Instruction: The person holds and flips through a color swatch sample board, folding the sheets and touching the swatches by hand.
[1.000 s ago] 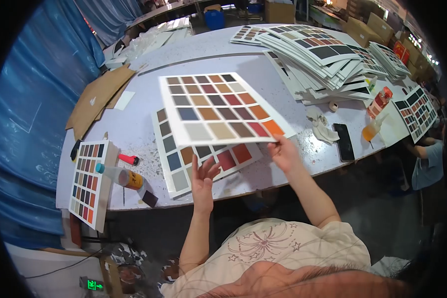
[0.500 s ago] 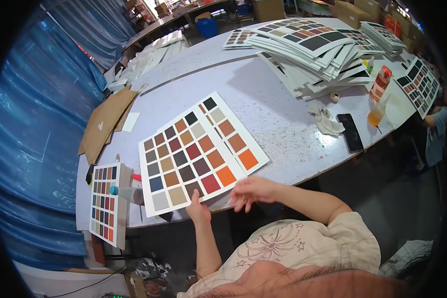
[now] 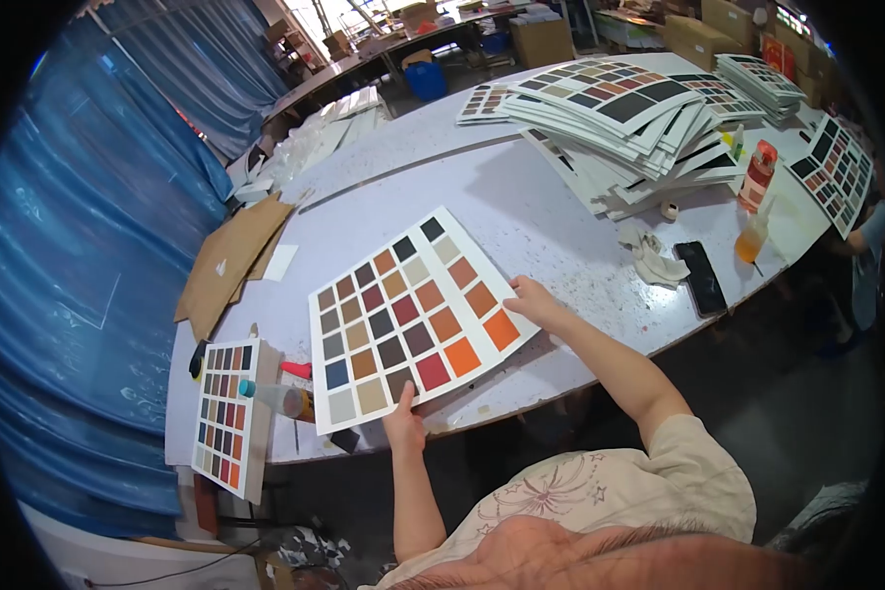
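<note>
A white card with rows of coloured swatches (image 3: 388, 329) is tilted over the near part of the table. My left hand (image 3: 404, 425) grips its lower edge, thumb on top and fingers underneath. Behind it, a second swatch card (image 3: 477, 285) shows one column along its right side. My right hand (image 3: 536, 301) is closed on the right edge of this second card, its fingertips partly hidden. To the left, a stack of swatch cards (image 3: 228, 418) stands beside a bottle with a blue cap (image 3: 283, 400).
The white table (image 3: 413, 192) carries a large pile of swatch cards (image 3: 619, 118), a phone (image 3: 699, 279), a crumpled cloth (image 3: 651, 258), a red bottle (image 3: 757, 177), an orange bottle (image 3: 752, 239) and brown cardboard (image 3: 228, 261). Part of another person (image 3: 867, 258) shows at right.
The upper card has swung from the right hand to the left hand and now lies over the lower one. My right hand, free half a second ago, has taken the lower card's right edge.
</note>
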Motion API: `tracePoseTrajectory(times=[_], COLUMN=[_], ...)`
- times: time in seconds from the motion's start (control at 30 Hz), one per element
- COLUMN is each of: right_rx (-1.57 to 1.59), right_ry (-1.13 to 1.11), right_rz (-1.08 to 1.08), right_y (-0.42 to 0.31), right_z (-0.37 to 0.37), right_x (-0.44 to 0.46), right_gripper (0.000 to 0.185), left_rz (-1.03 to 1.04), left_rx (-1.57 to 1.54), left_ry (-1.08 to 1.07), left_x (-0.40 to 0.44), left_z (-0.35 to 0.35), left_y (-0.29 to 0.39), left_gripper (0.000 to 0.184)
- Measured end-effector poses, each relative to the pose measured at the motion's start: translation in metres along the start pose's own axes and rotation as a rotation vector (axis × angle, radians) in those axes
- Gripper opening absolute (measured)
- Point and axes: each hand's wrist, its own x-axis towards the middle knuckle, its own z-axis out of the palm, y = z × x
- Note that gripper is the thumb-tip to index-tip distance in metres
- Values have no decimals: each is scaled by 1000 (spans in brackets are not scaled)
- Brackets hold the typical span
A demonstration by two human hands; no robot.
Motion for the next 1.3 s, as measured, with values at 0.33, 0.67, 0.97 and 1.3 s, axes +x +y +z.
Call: tracePoseTrajectory(times=[0.33,0.67,0.97,1.3], right_rx=[345,502,695,785], right_ry=[157,137,126,27], right_rz=[-2,86,146,114], right_y=[8,37,43,42], right_z=[-43,-74,-77,-83], right_x=[-34,-11,-16,-16], right_gripper=[32,31,35,61], left_rz=[-56,-115,-66,-180], left_rx=[89,-202,-124,-103], left_ry=[-188,-35,-14,-109], left_x=[6,29,22,30], left_z=[43,62,77,72], left_y=[-15,-40,-55,-48], left_gripper=[48,42,40,43])
